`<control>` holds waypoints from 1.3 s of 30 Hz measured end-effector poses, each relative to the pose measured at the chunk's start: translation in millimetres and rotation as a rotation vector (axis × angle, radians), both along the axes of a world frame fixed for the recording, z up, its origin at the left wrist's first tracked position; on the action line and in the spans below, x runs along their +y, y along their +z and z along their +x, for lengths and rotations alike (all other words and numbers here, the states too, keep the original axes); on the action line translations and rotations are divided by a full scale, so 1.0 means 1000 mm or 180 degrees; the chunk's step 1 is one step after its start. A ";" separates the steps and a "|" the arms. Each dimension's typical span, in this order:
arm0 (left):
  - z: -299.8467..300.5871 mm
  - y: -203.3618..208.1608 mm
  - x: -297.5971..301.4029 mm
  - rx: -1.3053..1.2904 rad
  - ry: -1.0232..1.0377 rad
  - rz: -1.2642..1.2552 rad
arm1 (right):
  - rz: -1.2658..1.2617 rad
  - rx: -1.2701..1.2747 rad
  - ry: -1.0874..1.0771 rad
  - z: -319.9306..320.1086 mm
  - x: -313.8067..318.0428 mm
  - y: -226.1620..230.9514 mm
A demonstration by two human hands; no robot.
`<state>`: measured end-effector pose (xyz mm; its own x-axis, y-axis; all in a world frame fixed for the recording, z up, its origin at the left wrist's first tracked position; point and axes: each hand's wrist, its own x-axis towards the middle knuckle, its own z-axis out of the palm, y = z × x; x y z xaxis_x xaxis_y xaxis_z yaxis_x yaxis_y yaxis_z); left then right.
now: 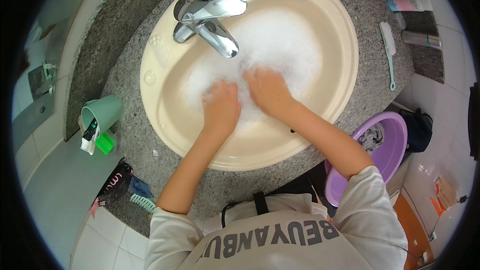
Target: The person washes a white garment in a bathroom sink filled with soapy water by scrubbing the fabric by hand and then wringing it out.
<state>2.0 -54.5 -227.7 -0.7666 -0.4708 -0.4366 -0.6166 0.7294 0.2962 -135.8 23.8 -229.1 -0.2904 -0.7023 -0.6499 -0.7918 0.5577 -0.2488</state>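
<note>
On the counter [369, 55], foam [280, 35] in the sink [350, 65] is apparently worked by left hand [221, 106] and right hand [270, 91]; finger grip cannot be told; guidance by touch seems needed.

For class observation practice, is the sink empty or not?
Not empty: white foam lies inside the sink, touching the left hand and right hand.

The left hand [221, 107] and the right hand [270, 92] are near each other, with fingers partly in the white foam [280, 35] inside the cream sink [155, 105]. A chrome faucet [212, 7] stands at upper left. On the grey counter [370, 65] lies a brush [388, 45].
</note>
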 end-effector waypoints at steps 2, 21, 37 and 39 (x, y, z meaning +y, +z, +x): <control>0.017 -0.016 0.007 0.0231 -0.1029 -0.0586 | -0.1771 0.1249 0.1283 0.013 0.035 -0.033; 0.031 0.013 -0.022 0.0457 0.0513 0.1979 | -0.1894 -0.0971 -0.0548 -0.022 0.040 0.004; 0.027 -0.036 0.005 -0.0340 -0.0965 -0.1542 | -0.0150 -0.0176 0.0503 -0.004 0.039 -0.033; 0.023 -0.037 -0.012 0.0042 -0.0950 -0.1272 | -0.0060 -0.0117 0.0828 -0.014 0.028 -0.049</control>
